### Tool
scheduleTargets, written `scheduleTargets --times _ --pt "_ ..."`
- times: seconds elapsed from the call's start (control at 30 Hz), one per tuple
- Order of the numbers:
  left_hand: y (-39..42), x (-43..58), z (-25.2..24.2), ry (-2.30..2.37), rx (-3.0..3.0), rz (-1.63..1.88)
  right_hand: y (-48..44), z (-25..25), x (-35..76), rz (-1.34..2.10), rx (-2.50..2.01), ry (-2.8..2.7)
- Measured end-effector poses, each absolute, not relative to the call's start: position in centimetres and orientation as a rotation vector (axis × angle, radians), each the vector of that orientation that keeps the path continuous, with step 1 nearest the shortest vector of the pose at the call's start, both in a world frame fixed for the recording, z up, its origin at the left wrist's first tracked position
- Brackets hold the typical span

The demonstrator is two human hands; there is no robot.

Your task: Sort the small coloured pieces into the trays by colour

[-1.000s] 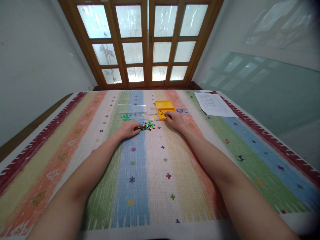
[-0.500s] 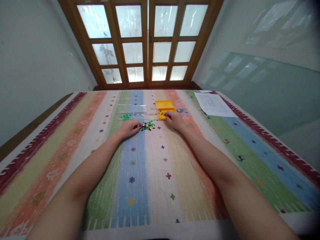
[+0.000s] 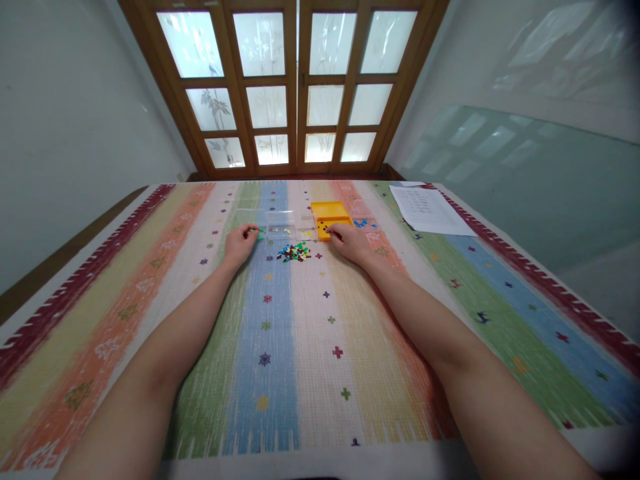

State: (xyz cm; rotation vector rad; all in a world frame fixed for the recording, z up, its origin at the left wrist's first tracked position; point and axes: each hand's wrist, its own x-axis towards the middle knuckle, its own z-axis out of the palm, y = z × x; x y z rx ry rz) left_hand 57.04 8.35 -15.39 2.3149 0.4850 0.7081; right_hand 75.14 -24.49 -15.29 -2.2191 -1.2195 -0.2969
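A small heap of mixed coloured beads [image 3: 294, 252] lies on the striped tablecloth [image 3: 300, 347]. Behind it stands a row of clear compartment trays [image 3: 280, 223]; the left one has green pieces in it. My left hand [image 3: 240, 241] is at that left tray, fingers pinched together over the green pieces; what it holds is too small to see. My right hand [image 3: 350, 240] rests by the front edge of a yellow tray [image 3: 330, 215], fingertips closed at its rim. A few blue pieces [image 3: 364, 223] lie just right of the yellow tray.
A printed sheet of paper [image 3: 427, 208] lies at the back right of the table. Wooden glazed doors [image 3: 295, 87] stand behind the table's far edge. A glass panel runs along the right side.
My left hand has left the bead heap and moved up and to the left to the clear tray with green pieces. My right hand has stayed at the yellow tray.
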Motion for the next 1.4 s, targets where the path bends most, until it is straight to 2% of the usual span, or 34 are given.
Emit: scheduleTargets --times 0.37,0.63,0.9,1.4 --pt "8.8 56.5 -14.8 0.733 2.418 0.826 -24.4 -15.2 75.0 -0.28 -2.225 -1.235" --pt "9.2 56.5 -14.9 0.793 2.411 0.832 -22.6 -14.0 72.4 -0.17 -2.054 -1.14" --pt "8.2 56.5 -14.9 0.753 2.438 0.82 -20.9 -13.4 68.3 0.105 -2.097 -1.53" --pt "7.1 56.5 -14.8 0.681 2.455 0.777 -21.2 -13.8 68.4 -0.004 -2.112 -1.686"
